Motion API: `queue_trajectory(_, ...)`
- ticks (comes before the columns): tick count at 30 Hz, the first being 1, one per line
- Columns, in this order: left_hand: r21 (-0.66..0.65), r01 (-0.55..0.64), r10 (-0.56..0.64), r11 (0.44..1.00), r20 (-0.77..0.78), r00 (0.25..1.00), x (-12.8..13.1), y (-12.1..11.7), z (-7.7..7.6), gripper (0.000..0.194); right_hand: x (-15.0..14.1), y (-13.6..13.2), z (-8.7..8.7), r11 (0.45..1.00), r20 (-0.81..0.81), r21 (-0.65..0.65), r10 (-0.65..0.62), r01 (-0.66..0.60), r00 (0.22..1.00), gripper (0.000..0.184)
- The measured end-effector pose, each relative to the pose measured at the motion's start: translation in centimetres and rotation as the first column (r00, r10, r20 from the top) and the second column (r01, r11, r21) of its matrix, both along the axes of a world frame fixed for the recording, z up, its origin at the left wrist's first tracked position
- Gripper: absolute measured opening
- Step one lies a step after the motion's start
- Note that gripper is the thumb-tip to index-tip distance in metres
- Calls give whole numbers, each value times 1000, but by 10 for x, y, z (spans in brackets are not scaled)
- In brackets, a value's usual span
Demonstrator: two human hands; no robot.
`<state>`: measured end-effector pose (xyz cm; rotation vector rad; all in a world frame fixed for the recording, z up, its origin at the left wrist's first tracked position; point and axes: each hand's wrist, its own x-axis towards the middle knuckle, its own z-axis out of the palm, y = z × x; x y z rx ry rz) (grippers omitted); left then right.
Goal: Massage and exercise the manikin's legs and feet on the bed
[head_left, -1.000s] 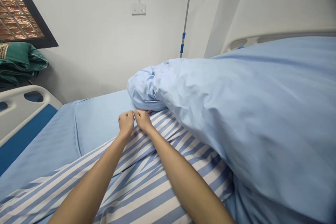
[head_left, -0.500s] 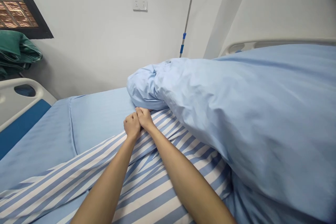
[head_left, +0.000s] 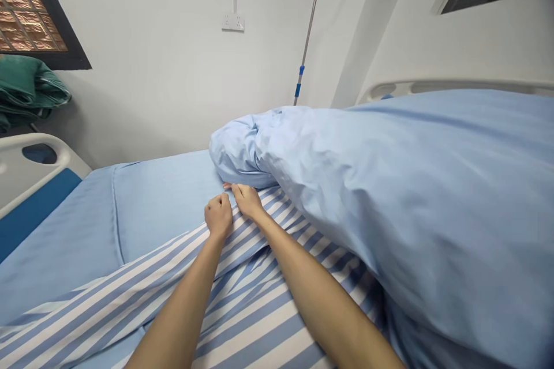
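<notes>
A blue-and-white striped sheet (head_left: pixel 255 323) lies loosely across the bed, with creases and folds under my forearms. My left hand (head_left: pixel 219 216) is a closed fist at the sheet's far edge, gripping the striped cloth. Just right of it and slightly farther away, my right hand (head_left: pixel 247 200) is bent over the same edge, thumb and fingers closed on the cloth, one fingertip poking out. A small gap separates the two hands. Beside my right hand bulges the end of a bunched light-blue quilt (head_left: pixel 320 155), which covers part of the striped sheet.
The bed has a light-blue bottom sheet (head_left: pixel 168 179) with a raised seam. A pale end board (head_left: pixel 47 144) stands at left, a bed rail (head_left: pixel 433 85) at back right. Behind are an IV pole (head_left: pixel 308 40), a wall socket (head_left: pixel 232 22) and folded green cloth (head_left: pixel 26 86).
My hands have come slightly apart: the right has shifted a little to the right along the sheet's edge, while the left stays a fist. The view has tilted up slightly.
</notes>
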<state>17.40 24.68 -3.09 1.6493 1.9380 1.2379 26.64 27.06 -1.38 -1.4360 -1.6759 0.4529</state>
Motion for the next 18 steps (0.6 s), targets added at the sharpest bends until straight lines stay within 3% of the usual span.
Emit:
queue_trajectory(4,22,6,-6,1000,-1,1000,0,3,-3,36,4,-1,-17,1000,-17,10,5,-5,1000,33)
queue_trajectory(10,-41,68,-69,997,-16,998,0,2,-1,35,5,-2,-13,999,-98,12,-48,49,994,34)
queue_trajectory(14,-84,136,-131,987,62,989,5,9,15,35,8,0,-12,998,-178,45,-35,43,983,37)
queue_trajectory(18,61,160,-171,985,273,947,22,24,35,33,11,6,-12,997,-307,73,6,17,952,37)
